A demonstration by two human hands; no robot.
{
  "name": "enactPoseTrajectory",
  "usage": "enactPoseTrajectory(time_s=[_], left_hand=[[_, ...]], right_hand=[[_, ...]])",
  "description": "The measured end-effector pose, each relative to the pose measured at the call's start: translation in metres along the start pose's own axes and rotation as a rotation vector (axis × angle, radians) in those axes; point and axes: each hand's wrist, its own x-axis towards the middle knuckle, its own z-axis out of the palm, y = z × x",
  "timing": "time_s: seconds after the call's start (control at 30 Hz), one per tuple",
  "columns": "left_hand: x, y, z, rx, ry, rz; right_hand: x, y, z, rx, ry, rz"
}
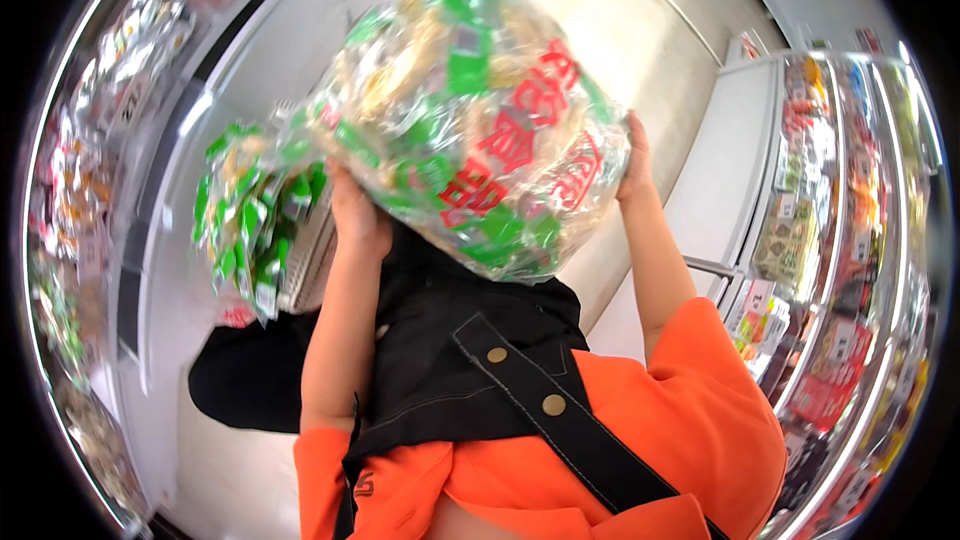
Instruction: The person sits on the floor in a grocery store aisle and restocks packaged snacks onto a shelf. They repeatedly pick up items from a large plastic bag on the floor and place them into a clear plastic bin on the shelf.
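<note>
While raised, both hands (360,215) clasp the snack bag (470,110).

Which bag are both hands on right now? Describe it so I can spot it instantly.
Start at the orange sleeves and black apron low in the picture. Above them, the left hand and right hand grip the big clear bag of green-wrapped snacks. Unlike the smaller green bag beside it, it bears large red lettering.

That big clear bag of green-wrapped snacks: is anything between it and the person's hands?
Nothing visible. The left hand and the right hand press directly against the big bag. A smaller bag hangs beside the left hand.
</note>
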Motion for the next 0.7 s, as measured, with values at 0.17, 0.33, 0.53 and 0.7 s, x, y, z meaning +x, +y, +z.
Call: enactPoseTrajectory(time_s=[0.17,0.33,0.53,0.7], left_hand=[[0.005,-0.001,0.004,-0.003,-0.179,-0.051],[0.007,-0.006,0.003,-0.13,-0.359,-0.228],[0.001,0.053,0.072,0.47,-0.392,-0.036],[-0.051,0.071,0.061,0.823,-0.502,0.857]], right_hand=[[-0.027,-0.042,0.029,0.029,-0.127,-0.138],[-0.086,-0.076,0.104,-0.131,0.024,-0.83],[-0.153,-0.094,0.165,-0.755,-0.187,-1.835],[-0.127,-0.018,0.188,-1.284,-1.068,-1.987]])
